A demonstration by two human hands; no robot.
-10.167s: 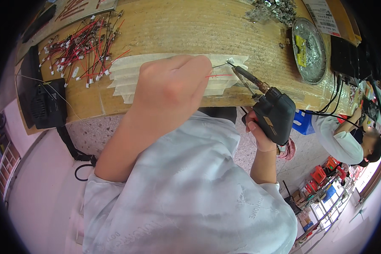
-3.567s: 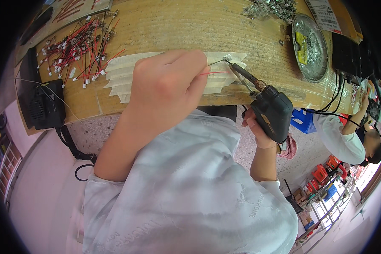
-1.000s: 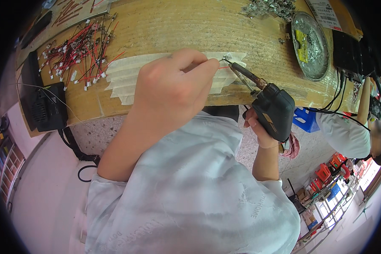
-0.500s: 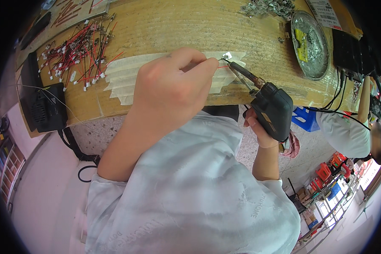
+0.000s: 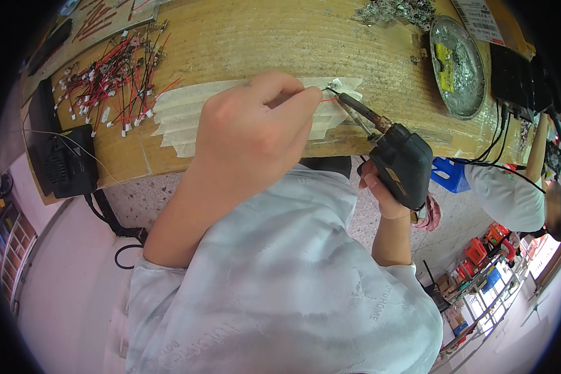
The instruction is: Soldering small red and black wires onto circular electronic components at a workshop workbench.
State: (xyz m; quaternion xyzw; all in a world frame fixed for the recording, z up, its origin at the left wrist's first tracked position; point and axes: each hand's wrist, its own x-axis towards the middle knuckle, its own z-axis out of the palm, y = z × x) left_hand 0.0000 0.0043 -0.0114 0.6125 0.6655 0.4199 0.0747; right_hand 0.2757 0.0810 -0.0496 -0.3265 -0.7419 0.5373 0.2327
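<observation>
Black and pistol-shaped, a soldering tool (image 5: pixel 402 165) is gripped from below by the right hand (image 5: pixel 383 193), just off the near right corner of a patch of pale tape strips (image 5: pixel 182 128). The left hand (image 5: pixel 258 121) hangs over the middle of that patch, thumb and forefinger closed in a pinch; a red wire (image 5: pixel 329 100) and a dark wire (image 5: pixel 325 88) stick out rightward from the fingertips. The two hands are apart. Near the right end of the tape, the tool's thin tip comes close to the dark wire and a small pale part (image 5: pixel 335 83); whether they touch, I cannot tell. Under the tape is a worn wooden table (image 5: pixel 255 43). Beyond the tape's left end lies a tangle of red and black wires (image 5: pixel 115 78) with white connectors, and left of the tape sits a black device (image 5: pixel 73 159). Well right of the tape is an oval metal dish (image 5: pixel 460 115) holding a yellow pad (image 5: pixel 444 67); between them, farther back, is a heap of small metal pieces (image 5: pixel 400 12). Past the tape's right side, well apart, another person (image 5: pixel 505 196) in a pale shirt reaches toward the table.
</observation>
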